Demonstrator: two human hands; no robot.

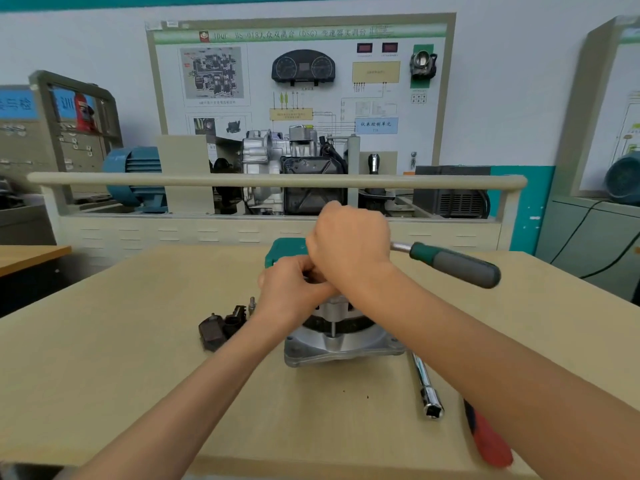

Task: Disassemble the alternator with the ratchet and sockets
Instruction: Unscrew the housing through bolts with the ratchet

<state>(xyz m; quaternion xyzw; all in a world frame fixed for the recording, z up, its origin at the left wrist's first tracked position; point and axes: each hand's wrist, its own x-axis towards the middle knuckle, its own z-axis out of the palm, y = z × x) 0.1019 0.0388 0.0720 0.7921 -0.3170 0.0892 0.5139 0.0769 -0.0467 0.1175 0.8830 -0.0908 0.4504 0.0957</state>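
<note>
Silver cast-aluminium alternator: upright at mid-desk on its flange, with the left hand curled round the top, and the right hand closed over the head of the chrome ratchet with green-and-grey handle. Keep socket square on the fastener (hidden under both hands), brace housing firmly, apply steady torque. Beige laminate desk also carrying black plastic parts, chrome extension bar, red-handled tool and green case; transmission training board behind.
</note>
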